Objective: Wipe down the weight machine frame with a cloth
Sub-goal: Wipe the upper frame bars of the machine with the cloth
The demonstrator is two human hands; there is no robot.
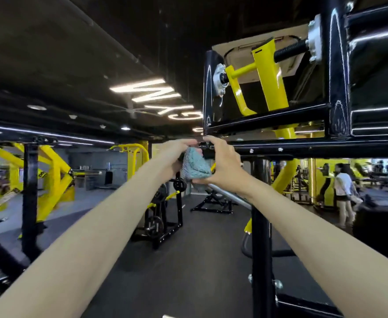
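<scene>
1. Head view: both arms reach forward and up to the near end of a black crossbar [303, 148] on the weight machine frame [268, 118].
2. The cloth [196, 167], a blue-green folded pad, sits between the two hands right at that bar end. It seems to touch the end fitting, though the contact itself is hidden behind the fingers.
3. The left hand [174, 154] has its fingers curled over the top edge of the cloth and grips it from the left side.
4. The right hand [222, 164] cups the cloth from the other side. Its thumb is under the lower edge and its fingers arch over the top towards the bar end, so it holds the cloth too.
5. Progress, as a judgement: wiping appears to be at one spot only, the end of the crossbar. The black paint shines all over, and no streaks or damp patches show which parts are already clean, so what is done cannot be told.
6. Likely left to do: the long run of the crossbar to the right, the upright post [260, 237] below it, the upper beams and perhaps the yellow lever [271, 81].
7. A person [344, 191] stands well apart in the background, clear of the work.
</scene>
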